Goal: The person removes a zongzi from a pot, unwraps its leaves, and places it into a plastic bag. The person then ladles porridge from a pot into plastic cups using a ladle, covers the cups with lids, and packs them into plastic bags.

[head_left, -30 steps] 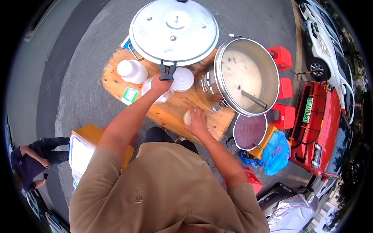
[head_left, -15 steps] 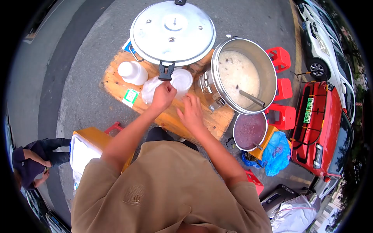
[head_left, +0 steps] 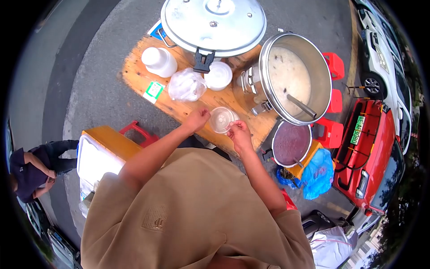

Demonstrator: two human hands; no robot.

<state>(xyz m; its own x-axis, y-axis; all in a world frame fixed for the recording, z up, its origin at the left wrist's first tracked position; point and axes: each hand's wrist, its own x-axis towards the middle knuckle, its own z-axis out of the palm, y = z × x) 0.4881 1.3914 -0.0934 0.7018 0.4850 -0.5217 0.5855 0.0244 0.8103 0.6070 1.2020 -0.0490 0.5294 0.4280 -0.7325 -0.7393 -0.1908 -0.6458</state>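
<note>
A clear round plastic container (head_left: 222,119) is held over the near edge of the wooden table, between my two hands. My right hand (head_left: 240,136) pinches its rim at the right. My left hand (head_left: 197,120) is at its left edge with fingers closed; whether they grip the rim I cannot make out. Beyond my hands lie a clear plastic bag (head_left: 187,85) with pale contents and white round tubs or lids (head_left: 218,75). A white plastic jar (head_left: 159,62) stands at their left.
A large lidded pot (head_left: 214,27) stands at the table's (head_left: 139,80) back. On the right are an open pot of pale porridge-like liquid (head_left: 289,74) with a ladle handle (head_left: 302,106), a pot of purplish liquid (head_left: 292,142), red stools (head_left: 330,133) and a blue bag (head_left: 318,175).
Both hands have drawn back from the bag and tubs toward my body. The clear container has come between them, with my right hand closed on its rim. The view has shifted slightly.
</note>
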